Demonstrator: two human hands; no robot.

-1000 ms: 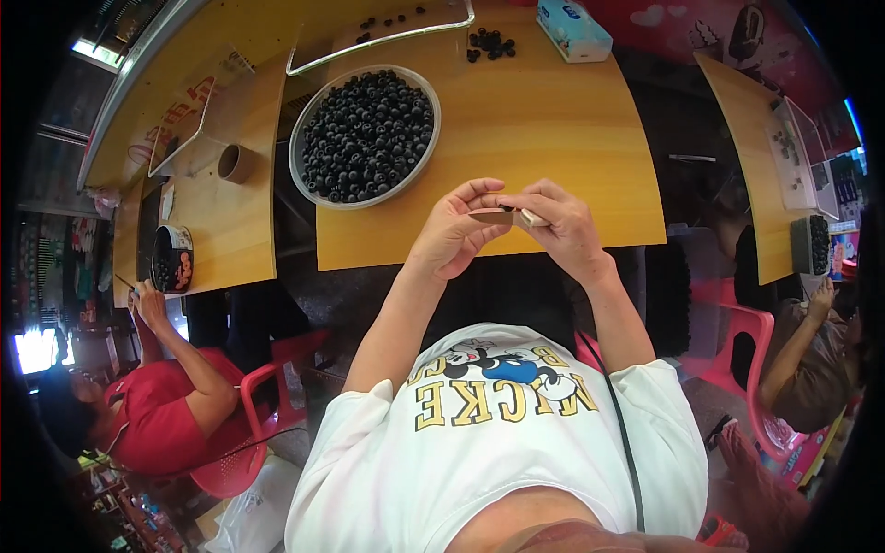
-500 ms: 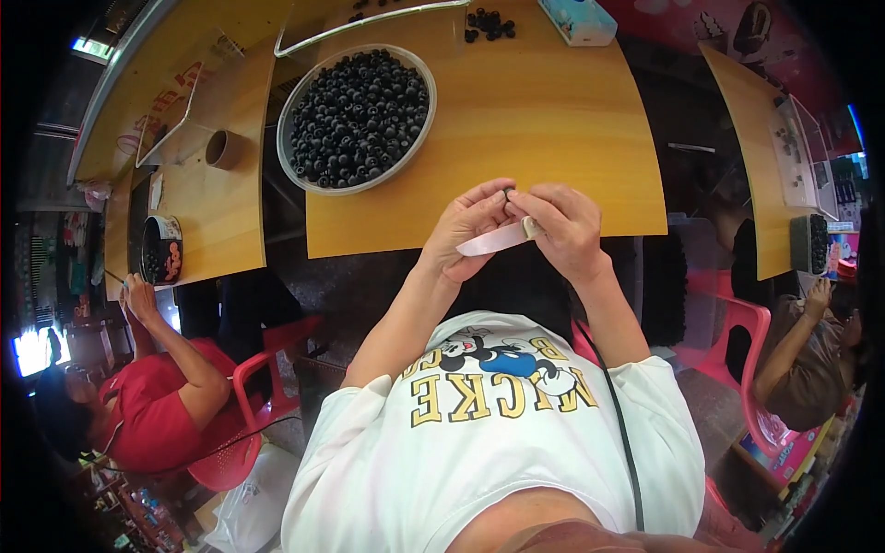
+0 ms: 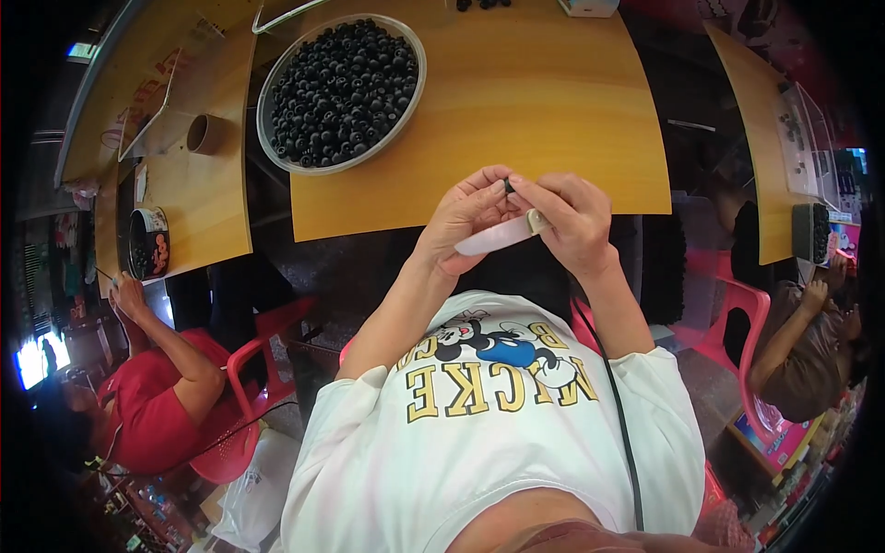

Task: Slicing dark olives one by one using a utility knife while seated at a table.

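In front of my chest, above the near table edge, my left hand (image 3: 461, 219) and my right hand (image 3: 573, 221) meet. Thumb and forefinger of my left hand pinch a small dark round piece (image 3: 508, 186), and the right fingertips press against it from the other side. A pale flat blade (image 3: 496, 238) with a beige end sticks out from my closed right hand toward the left palm; its rear part is hidden by the fingers. Beyond, to the left, a clear round bowl (image 3: 420, 85) is heaped with similar dark round pieces (image 3: 346, 92), many showing a small hollow.
The bowl stands on a yellow wooden table (image 3: 544, 111). More dark pieces (image 3: 481, 4) and a box (image 3: 590, 7) lie at its far edge. A co-worker in red (image 3: 166, 396) sits left beside a tub (image 3: 147, 244); another person (image 3: 807, 355) sits right, near a pink chair (image 3: 737, 313).
The bowl and table have shifted up and leftward in the picture, as the view moved. Both hands stay together on the dark piece, with the fingers slightly turned.
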